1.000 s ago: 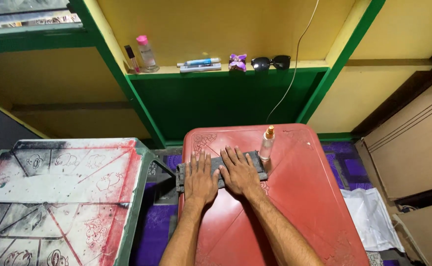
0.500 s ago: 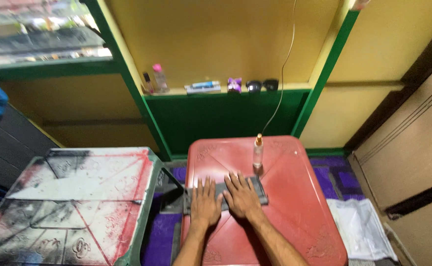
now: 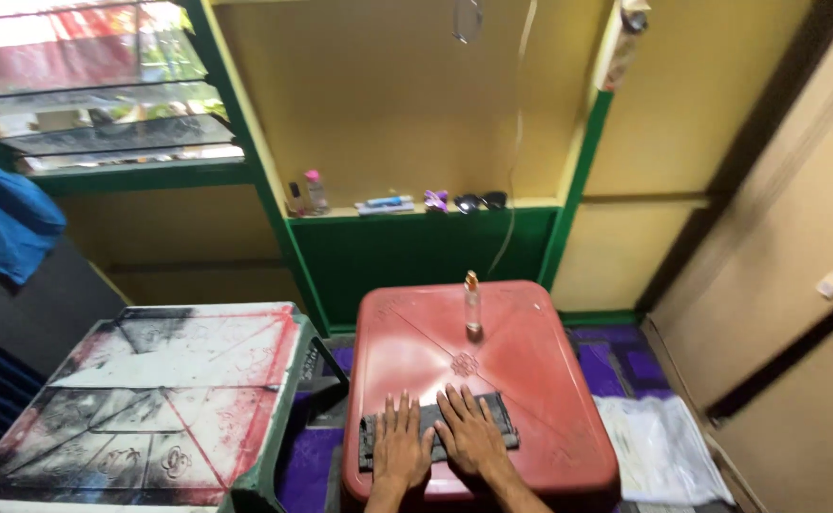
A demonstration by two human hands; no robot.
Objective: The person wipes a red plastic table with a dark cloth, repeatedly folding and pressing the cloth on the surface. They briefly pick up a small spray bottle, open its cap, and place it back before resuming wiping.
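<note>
Hands nearer table edge, left hand (image 3: 402, 448), right hand (image 3: 471, 437), flat on folded grey cloth (image 3: 504, 418)

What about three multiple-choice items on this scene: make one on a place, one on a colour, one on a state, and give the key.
1. Where does the small clear bottle stand?
A. On the red table, beyond the hands
B. On the green wall ledge
C. On the painted table at the side

2. What colour is the folded cloth under the hands?
A. White
B. Dark grey
C. Purple

3. How do the left hand and right hand meet the cloth?
A. Both clenched around it
B. One lifts it clear of the table
C. Both lie flat on it, fingers spread

Key: 1 A, the bottle rises upright from the red top, near its far edge. 2 B, the cloth strip reads dark grey against the red. 3 C, both palms face down with fingers extended over the cloth.
</note>
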